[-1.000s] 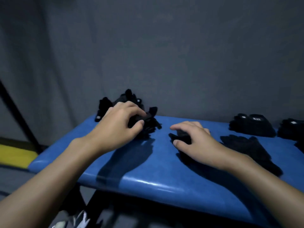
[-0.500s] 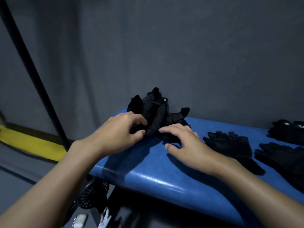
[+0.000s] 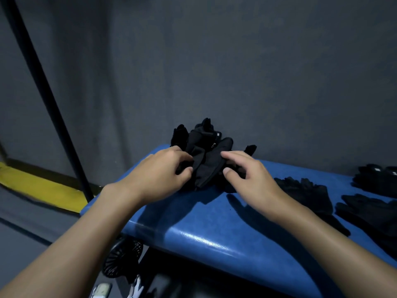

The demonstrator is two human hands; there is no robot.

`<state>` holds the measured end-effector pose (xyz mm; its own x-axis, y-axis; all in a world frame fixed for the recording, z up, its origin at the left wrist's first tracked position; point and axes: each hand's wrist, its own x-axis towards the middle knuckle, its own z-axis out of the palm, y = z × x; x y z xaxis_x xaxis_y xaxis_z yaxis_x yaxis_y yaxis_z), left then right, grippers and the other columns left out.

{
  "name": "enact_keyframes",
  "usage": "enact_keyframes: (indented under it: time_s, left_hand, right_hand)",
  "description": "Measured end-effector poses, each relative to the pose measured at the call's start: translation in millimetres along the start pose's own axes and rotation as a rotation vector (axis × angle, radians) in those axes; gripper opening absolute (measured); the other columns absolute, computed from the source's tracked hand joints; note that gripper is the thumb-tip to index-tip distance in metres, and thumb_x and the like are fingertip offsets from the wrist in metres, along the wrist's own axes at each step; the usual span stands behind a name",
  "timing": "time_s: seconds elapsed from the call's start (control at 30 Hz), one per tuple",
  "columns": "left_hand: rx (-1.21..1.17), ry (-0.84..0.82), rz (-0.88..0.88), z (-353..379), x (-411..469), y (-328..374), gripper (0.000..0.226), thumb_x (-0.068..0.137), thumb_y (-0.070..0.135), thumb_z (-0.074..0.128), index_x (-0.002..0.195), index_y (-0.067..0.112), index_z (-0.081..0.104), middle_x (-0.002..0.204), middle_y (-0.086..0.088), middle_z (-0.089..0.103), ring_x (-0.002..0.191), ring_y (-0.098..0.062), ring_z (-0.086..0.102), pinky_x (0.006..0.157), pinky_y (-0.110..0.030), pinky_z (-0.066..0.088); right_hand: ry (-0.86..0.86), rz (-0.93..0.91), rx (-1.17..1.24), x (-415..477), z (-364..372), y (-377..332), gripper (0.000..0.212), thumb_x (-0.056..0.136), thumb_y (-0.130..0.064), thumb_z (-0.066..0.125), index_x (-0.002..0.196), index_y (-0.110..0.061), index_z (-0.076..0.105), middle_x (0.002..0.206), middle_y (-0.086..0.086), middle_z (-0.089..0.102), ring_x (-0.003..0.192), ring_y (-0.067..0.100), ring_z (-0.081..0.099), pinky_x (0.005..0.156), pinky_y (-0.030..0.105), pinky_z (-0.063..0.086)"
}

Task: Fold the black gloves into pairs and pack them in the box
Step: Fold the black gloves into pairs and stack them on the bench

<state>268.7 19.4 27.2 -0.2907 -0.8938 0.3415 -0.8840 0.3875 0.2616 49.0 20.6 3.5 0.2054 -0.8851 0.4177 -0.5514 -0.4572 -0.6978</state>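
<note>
1. Nearest: two bare forearms are entering from the bottom corners, both cut off by the frame edge.
2. Below the surface: a round black slatted object (image 3: 120, 261) is standing in shadow, partly hidden by the surface's edge. Small pale things (image 3: 135, 287) are lying beside it, too dim to identify.
3. The blue padded surface (image 3: 214, 229) is running from centre to the right, its glossy front lip catching light and its right end running out of frame.
4. The left hand (image 3: 159, 175) is pinching the left edge of the front glove (image 3: 203, 168) between thumb and curled fingers.
5. The right hand (image 3: 251, 179) is pinching the same glove's right edge, thumb below forefinger. Its further fingers are blending into the fabric and are hard to make out.
6. The front glove is lying against the heap of black gloves (image 3: 202, 136) at the surface's far left corner, by the wall. The number of gloves in the heap cannot be told, black on black.
7. Right of the hands: a flat glove (image 3: 307, 194) is lying spread on the surface, partly hidden behind the right forearm. A second flat glove (image 3: 369, 211) is lying near it and running off the right edge. Beyond them, folded gloves (image 3: 378, 177) with a small pale tag are sitting cut by the frame.
8. Farthest: a grey wall (image 3: 214, 61) is filling the background. A black pole (image 3: 43, 93) is slanting across it at left, and a yellow strip (image 3: 38, 188) is running along its foot.
</note>
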Motion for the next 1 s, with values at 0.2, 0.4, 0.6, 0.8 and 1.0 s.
enact_keyframes:
  time_s: [0.2, 0.4, 0.6, 0.8, 1.0]
  left_hand:
    - [0.003, 0.071, -0.02, -2.1, 1.0, 11.4, 0.028, 0.097, 0.037, 0.05, 0.121, 0.032, 0.064, 0.12, 0.015, 0.055, 0.11, -0.011, 0.056, 0.081, -0.03, 0.041]
    - [-0.096, 0.173, 0.08, 3.6, 2.3, 22.2, 0.035, 0.094, 0.031, 0.058, 0.129, 0.027, 0.059, 0.121, 0.005, 0.043, 0.111, -0.019, 0.048, 0.1, -0.04, 0.042]
    - [-0.221, 0.222, 0.153, 5.3, 7.9, 36.9, 0.057, 0.087, 0.041, 0.056, 0.14, 0.028, 0.043, 0.132, 0.009, 0.046, 0.12, -0.016, 0.046, 0.105, -0.043, 0.04]
    - [-0.498, 0.254, 0.072, 11.1, 23.3, 56.9, 0.066, 0.089, 0.031, 0.07, 0.148, 0.022, 0.041, 0.141, 0.01, 0.052, 0.13, -0.003, 0.046, 0.108, -0.021, 0.035]
    - [-0.729, 0.259, 0.146, 14.1, 35.6, 88.5, 0.026, 0.089, 0.02, 0.07, 0.115, 0.02, 0.07, 0.102, 0.01, 0.073, 0.098, -0.002, 0.067, 0.091, -0.03, 0.054]
  right_hand:
    - [0.102, -0.046, 0.133, -5.5, -12.7, -7.3, 0.034, 0.094, -0.009, 0.057, 0.127, -0.018, 0.062, 0.125, -0.017, 0.059, 0.12, -0.001, 0.053, 0.108, 0.027, 0.041]
    - [0.234, -0.1, 0.205, -6.7, -23.6, -11.9, 0.023, 0.088, -0.009, 0.067, 0.11, -0.016, 0.068, 0.108, -0.011, 0.066, 0.106, 0.008, 0.063, 0.095, 0.026, 0.048]
    - [0.312, -0.082, 0.242, -8.9, -34.6, -14.4, 0.028, 0.085, 0.005, 0.064, 0.09, -0.022, 0.068, 0.087, -0.006, 0.07, 0.081, 0.007, 0.065, 0.078, 0.023, 0.052]
    - [0.31, -0.119, 0.339, -15.7, -57.3, -23.5, 0.034, 0.085, 0.014, 0.058, 0.087, -0.02, 0.062, 0.084, -0.01, 0.066, 0.076, 0.004, 0.066, 0.069, 0.019, 0.052]
    - [0.318, -0.103, 0.344, -30.4, -83.8, -20.2, 0.04, 0.085, 0.017, 0.056, 0.101, -0.019, 0.061, 0.096, 0.0, 0.06, 0.079, 0.0, 0.064, 0.076, 0.018, 0.053]
